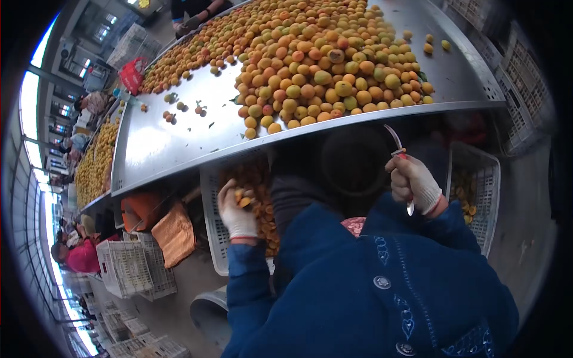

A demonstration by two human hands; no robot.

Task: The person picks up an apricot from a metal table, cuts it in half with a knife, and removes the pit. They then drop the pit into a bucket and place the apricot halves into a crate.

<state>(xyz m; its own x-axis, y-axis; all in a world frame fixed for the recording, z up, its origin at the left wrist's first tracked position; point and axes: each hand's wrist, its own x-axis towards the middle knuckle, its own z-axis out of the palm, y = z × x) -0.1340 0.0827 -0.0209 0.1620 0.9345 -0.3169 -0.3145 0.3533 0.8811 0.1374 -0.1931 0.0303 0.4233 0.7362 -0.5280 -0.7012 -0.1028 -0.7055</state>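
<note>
My right hand (418, 184), in a white glove, is closed around the red handle of a small knife (394, 138). The knife's curved blade points up towards the table edge, and a shiny metal end shows below my fist. My left hand (237, 216), also gloved, has its fingers curled around a cut apricot (243, 200). It is over a white crate (216, 238) of halved apricots (265, 206), by my left knee. Whole apricots (322, 77) lie heaped on the metal table (173, 140) in front of me.
Another white crate (491, 206) with apricot pieces stands at my right. To the left are an orange sack (174, 234), stacked crates (128, 268) and a grey metal bucket (210, 313). Across the table a person's gloved hand (190, 25) shows; other people sit farther left.
</note>
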